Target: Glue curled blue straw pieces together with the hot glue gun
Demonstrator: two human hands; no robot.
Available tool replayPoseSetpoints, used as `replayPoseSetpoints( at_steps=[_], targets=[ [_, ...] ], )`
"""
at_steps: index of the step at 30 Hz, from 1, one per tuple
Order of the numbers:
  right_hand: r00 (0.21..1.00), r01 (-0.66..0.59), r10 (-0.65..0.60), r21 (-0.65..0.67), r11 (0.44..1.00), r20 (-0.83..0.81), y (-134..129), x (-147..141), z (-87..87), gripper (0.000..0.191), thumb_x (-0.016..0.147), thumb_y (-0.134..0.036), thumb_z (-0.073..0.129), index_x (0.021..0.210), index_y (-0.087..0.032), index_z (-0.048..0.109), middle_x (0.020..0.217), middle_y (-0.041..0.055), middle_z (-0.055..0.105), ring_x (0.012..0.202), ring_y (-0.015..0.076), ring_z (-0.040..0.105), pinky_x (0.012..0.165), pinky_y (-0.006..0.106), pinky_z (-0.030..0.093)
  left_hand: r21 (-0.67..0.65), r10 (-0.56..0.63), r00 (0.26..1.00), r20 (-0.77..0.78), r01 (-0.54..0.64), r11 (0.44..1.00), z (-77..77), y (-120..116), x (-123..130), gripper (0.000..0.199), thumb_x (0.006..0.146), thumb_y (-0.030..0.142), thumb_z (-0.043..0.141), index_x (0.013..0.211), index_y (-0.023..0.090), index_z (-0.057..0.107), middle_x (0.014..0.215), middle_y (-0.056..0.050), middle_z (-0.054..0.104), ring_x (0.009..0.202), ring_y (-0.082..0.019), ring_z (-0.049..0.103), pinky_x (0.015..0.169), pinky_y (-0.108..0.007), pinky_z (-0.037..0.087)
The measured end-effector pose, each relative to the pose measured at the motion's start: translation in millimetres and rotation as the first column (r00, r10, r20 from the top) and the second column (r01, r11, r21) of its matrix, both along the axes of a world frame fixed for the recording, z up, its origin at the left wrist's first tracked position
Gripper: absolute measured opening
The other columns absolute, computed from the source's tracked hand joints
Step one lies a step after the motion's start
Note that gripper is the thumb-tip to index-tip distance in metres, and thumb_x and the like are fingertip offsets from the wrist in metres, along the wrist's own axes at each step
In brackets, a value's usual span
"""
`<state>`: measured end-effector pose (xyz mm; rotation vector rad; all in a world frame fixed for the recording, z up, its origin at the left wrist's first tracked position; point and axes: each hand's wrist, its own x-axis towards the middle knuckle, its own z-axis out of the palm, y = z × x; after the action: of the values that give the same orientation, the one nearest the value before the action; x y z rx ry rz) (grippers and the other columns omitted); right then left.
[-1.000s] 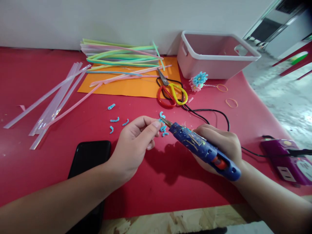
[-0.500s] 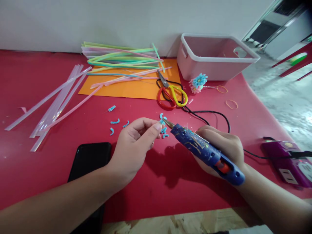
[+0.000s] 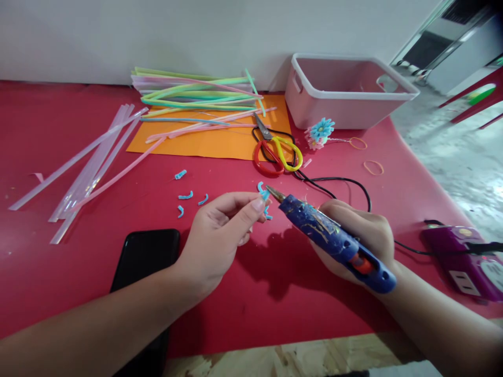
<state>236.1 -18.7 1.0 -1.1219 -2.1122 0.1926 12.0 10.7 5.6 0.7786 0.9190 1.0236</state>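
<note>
Between the thumb and fingers of my left hand [image 3: 226, 225] is pinched a small blue pipe cleaner piece [image 3: 264, 195], mostly hidden by the fingertips. My right hand [image 3: 356, 235] is wrapped round a blue hot glue gun [image 3: 318, 225] with dried glue on its barrel. Its metal nozzle [image 3: 275, 193] points at the blue piece, close to my left fingertips; I cannot tell whether they touch. Just beyond and below the fingertips lie more short blue pieces [image 3: 268, 213]. Several curved blue pieces [image 3: 185, 195] are scattered left of my left hand.
Scissors [image 3: 278, 152] lie partly on an orange sheet [image 3: 188, 146] with bundled pipe cleaners [image 3: 200, 94]. Clear glue sticks [image 3: 94, 162] are at left, a black phone [image 3: 147, 256] by my left forearm. A pink basket [image 3: 334, 107], pipe-cleaner flowers [image 3: 321, 131] and purple power strip [image 3: 456, 262] are at right.
The glue gun's nozzle has shifted slightly up and to the right. My left hand has moved a little to the right with the blue piece, which now shows tilted upward.
</note>
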Motion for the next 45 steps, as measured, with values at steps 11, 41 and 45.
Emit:
replayPoseSetpoints(
  at_steps=[11,41,45],
  targets=[
    [0.996,0.081,-0.082,-0.038,0.996,-0.02,-5.2,-4.1,0.0,0.017,0.086,-0.012,0.062,0.084,-0.024,0.051,0.061,-0.0041,0.052,0.059,0.0137,0.056,0.053,0.026,0.043,0.035,-0.009,0.999,0.047,0.007,0.999,-3.3,0.2,0.9,0.005,0.084,0.028,0.081,0.08,0.025,0.078,0.071,0.005,0.068,0.056,-0.003,0.05,0.048,-0.01,0.04],
    [1.0,-0.021,0.021,0.021,1.0,-0.013,-2.0,-1.3,0.0,0.014,0.086,-0.011,0.061,0.088,-0.023,0.054,0.07,-0.001,0.059,0.058,0.0133,0.054,0.054,0.027,0.044,0.053,-0.03,0.999,-0.023,0.031,0.998,-0.9,0.3,-0.7,0.014,0.085,0.032,0.079,0.082,0.021,0.071,0.07,0.004,0.059,0.054,-0.005,0.044,0.051,-0.017,0.038],
    [0.997,-0.079,0.079,0.007,0.997,0.004,-1.4,-1.3,0.3,0.016,0.087,-0.009,0.06,0.089,-0.024,0.054,0.068,-0.0012,0.058,0.057,0.0139,0.053,0.053,0.029,0.043,0.035,-0.038,0.999,-0.002,0.038,0.999,0.0,0.7,-0.4,0.014,0.084,0.031,0.079,0.08,0.021,0.071,0.072,0.005,0.059,0.054,-0.004,0.045,0.051,-0.016,0.038]
  ],
)
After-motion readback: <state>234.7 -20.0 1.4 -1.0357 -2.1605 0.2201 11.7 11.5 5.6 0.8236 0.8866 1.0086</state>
